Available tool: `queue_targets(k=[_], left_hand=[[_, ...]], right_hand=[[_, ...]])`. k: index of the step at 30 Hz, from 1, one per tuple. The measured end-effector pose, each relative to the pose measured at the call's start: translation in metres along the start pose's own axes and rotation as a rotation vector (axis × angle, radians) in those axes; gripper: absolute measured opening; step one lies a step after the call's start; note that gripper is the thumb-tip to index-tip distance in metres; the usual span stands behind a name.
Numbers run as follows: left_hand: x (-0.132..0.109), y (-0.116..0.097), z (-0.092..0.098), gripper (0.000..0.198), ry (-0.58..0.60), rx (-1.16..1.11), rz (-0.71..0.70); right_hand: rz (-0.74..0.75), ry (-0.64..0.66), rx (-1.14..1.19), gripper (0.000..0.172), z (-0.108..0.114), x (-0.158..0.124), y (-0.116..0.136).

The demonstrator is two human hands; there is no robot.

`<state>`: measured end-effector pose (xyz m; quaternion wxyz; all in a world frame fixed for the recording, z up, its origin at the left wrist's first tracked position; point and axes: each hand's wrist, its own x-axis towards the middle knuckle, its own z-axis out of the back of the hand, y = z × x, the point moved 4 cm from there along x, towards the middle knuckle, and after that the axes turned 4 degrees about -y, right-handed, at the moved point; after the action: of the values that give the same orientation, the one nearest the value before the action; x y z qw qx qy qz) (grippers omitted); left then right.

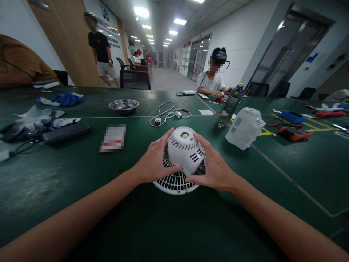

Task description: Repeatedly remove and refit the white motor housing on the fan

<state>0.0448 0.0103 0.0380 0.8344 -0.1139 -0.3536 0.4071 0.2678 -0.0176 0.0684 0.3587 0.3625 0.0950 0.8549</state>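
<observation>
Between my two hands is a white slotted fan motor cover [184, 153], with a round hole in its top. It sits over a white round fan grille [174, 183] that lies on the green table. My left hand [155, 160] grips the cover's left side, its thumb across the front. On the right side my right hand [214, 163] holds the same cover, thumb low at the front and fingers up near the top. The inside of the cover is hidden.
Beyond the grille lie a coiled white cable [170, 115] and a metal bowl [124, 105]. A bottle [230, 105] and a white plastic housing [245, 129] stand to the right, near an orange meter [294, 134]. Gloves [35, 118] and a black case [67, 133] lie left. A co-worker [212, 80] sits opposite.
</observation>
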Motion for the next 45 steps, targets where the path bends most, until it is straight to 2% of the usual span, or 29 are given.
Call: queue_targets(k=[1,3,6,9,12,16,19,23,28,30,33,35,40,45], left_hand=[[0.001,0.0,0.0,0.127,0.009,-0.006,0.017],[0.002,-0.001,0.0,0.129,-0.005,-0.009,0.048],[0.003,-0.004,0.001,0.119,-0.05,0.011,0.052],[0.004,-0.009,0.001,0.106,-0.059,0.04,0.034],[0.004,-0.012,0.003,0.112,-0.06,0.074,0.082],[0.004,-0.013,0.007,0.112,-0.06,0.101,0.116],[0.004,-0.011,0.009,0.111,-0.037,0.082,0.085],[0.006,-0.007,0.009,0.112,-0.02,0.095,0.043],[0.007,-0.006,0.007,0.092,-0.014,0.146,0.01],[0.006,-0.005,0.007,0.1,-0.025,0.111,0.021],[0.004,-0.002,0.008,0.128,-0.036,0.015,0.064],[0.003,-0.001,0.009,0.135,-0.017,-0.039,0.077],[0.006,-0.008,0.014,0.105,0.023,-0.077,-0.01],[0.009,-0.01,0.018,0.096,0.014,-0.001,-0.015]], right_hand=[[-0.031,-0.034,-0.044,0.113,-0.003,0.0,0.002],[-0.045,-0.106,-0.088,0.103,-0.007,-0.001,0.007],[0.056,-0.211,-0.094,0.092,-0.006,-0.001,0.013],[0.134,-0.342,-0.043,0.096,0.0,-0.001,0.014],[0.029,-0.482,0.172,0.101,0.008,0.001,0.001],[-0.107,-0.572,0.418,0.09,0.01,0.003,-0.028],[-0.163,-0.525,0.517,0.084,0.004,0.005,-0.044],[-0.206,-0.389,0.542,0.078,-0.005,0.005,-0.046],[-0.219,-0.267,0.545,0.098,-0.007,0.003,-0.033],[-0.197,-0.214,0.527,0.102,-0.007,0.003,-0.027],[-0.136,-0.158,0.462,0.102,-0.007,0.002,-0.022],[-0.096,-0.133,0.389,0.102,-0.006,0.002,-0.022],[0.033,-0.093,0.104,0.096,-0.002,0.003,-0.019],[0.065,-0.052,0.068,0.099,-0.001,0.003,-0.017]])
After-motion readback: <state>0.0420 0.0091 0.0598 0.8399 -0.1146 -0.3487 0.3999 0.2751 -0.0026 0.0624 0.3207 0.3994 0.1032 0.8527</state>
